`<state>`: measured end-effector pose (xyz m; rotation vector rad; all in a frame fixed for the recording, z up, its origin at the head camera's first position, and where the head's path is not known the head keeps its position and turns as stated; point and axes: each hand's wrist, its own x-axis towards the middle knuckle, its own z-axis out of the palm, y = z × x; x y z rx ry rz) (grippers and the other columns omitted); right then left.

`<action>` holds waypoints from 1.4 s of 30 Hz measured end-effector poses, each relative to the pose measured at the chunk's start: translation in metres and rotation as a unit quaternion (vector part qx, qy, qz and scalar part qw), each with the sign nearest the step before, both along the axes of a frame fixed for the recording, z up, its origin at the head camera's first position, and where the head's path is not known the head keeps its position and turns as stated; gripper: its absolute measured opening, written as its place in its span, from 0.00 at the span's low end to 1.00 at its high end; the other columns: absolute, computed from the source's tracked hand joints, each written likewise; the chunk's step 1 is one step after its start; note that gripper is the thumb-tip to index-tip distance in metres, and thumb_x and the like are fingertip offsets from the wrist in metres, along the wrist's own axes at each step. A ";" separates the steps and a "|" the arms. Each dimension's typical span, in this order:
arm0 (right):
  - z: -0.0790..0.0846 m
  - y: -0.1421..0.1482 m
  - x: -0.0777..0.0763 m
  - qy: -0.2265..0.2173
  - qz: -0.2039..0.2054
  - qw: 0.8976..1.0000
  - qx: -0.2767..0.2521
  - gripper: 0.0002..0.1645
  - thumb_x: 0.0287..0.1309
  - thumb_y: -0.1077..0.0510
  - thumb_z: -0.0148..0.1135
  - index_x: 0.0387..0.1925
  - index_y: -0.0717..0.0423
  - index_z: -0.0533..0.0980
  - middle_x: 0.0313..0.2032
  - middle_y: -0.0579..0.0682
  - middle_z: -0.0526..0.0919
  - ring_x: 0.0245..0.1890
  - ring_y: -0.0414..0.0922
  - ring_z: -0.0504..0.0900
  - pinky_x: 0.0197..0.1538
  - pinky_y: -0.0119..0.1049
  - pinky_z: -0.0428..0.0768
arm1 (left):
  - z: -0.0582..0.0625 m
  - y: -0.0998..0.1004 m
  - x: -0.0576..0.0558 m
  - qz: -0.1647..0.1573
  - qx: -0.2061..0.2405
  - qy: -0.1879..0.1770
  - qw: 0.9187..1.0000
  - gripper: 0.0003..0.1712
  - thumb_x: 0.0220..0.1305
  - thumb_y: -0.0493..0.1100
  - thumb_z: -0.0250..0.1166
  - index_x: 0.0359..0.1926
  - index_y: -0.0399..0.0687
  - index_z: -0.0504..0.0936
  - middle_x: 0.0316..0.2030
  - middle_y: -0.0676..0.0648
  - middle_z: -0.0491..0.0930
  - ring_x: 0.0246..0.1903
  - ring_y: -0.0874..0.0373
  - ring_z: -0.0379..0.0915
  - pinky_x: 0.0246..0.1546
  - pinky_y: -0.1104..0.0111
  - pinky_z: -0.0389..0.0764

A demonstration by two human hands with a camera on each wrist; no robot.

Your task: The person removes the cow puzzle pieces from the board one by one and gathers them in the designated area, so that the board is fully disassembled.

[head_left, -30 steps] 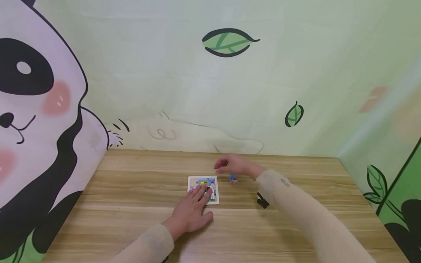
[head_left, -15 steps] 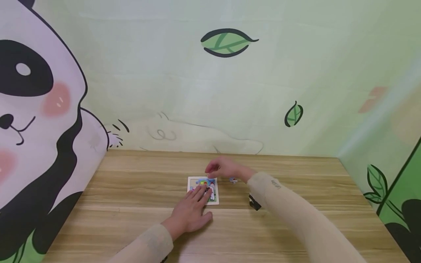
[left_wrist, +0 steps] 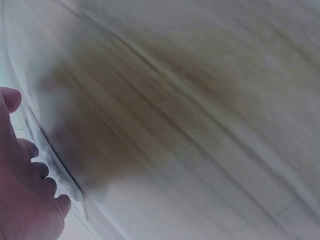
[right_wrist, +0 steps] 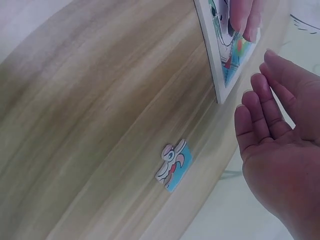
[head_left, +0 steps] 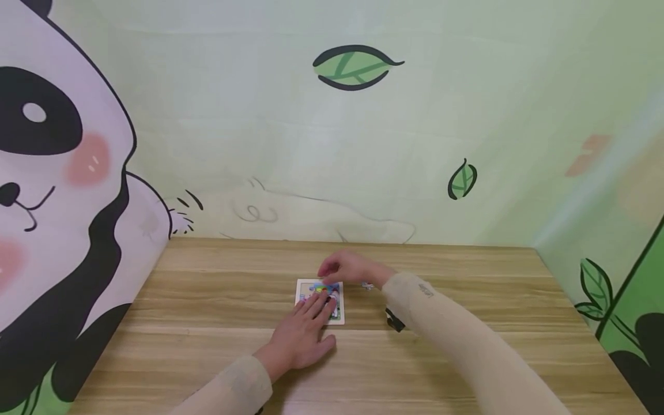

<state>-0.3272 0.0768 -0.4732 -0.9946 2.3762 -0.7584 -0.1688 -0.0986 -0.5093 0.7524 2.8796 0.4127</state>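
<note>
A small white-framed jigsaw puzzle (head_left: 338,319) with a colourful cartoon picture lies on the table; a bare tan patch shows in its upper left part. My left hand (head_left: 303,340) rests on it, fingers stretched over the lower part of the picture. Over the puzzle's far edge is my right hand (head_left: 353,268), its fingers bent and thumb near the index finger. I cannot tell whether it pinches a piece. One loose puzzle piece (right_wrist: 173,165), blue with a white cartoon figure, lies to the right of the frame, near the right wrist.
The wooden table (head_left: 218,288) reaches back to a pale green backdrop (head_left: 233,144) printed with a panda (head_left: 104,173) and leaves. A black strap-like part (head_left: 395,320) shows under the right sleeve (head_left: 446,317).
My right hand has moved left and slightly nearer, from beyond the loose piece to over the puzzle's far edge. The left hand has stayed on the puzzle.
</note>
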 end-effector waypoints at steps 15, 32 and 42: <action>-0.004 -0.010 -0.003 -0.005 0.005 1.000 0.002 0.12 0.71 0.59 0.70 0.52 0.58 0.86 0.46 0.48 0.90 0.46 0.39 0.85 0.57 0.33 0.83 | -0.005 0.007 0.002 -0.005 0.002 0.013 1.000 0.42 0.78 0.58 0.49 0.83 0.41 0.59 0.84 0.39 0.53 0.83 0.42 0.49 0.82 0.49 0.55; -0.003 -0.015 -0.003 0.005 0.027 1.000 0.005 0.11 0.70 0.60 0.70 0.50 0.59 0.87 0.44 0.47 0.90 0.44 0.36 0.84 0.54 0.30 0.82 | -0.005 0.015 -0.002 -0.016 -0.004 0.036 0.999 0.42 0.78 0.58 0.49 0.82 0.39 0.61 0.83 0.38 0.55 0.83 0.43 0.51 0.81 0.48 0.56; -0.004 -0.021 -0.004 0.010 0.046 0.999 0.019 0.08 0.71 0.61 0.69 0.49 0.56 0.88 0.44 0.46 0.88 0.45 0.36 0.82 0.56 0.32 0.81 | -0.007 0.019 -0.005 -0.006 0.004 0.017 1.000 0.44 0.77 0.59 0.48 0.83 0.38 0.59 0.84 0.39 0.53 0.83 0.45 0.49 0.82 0.49 0.55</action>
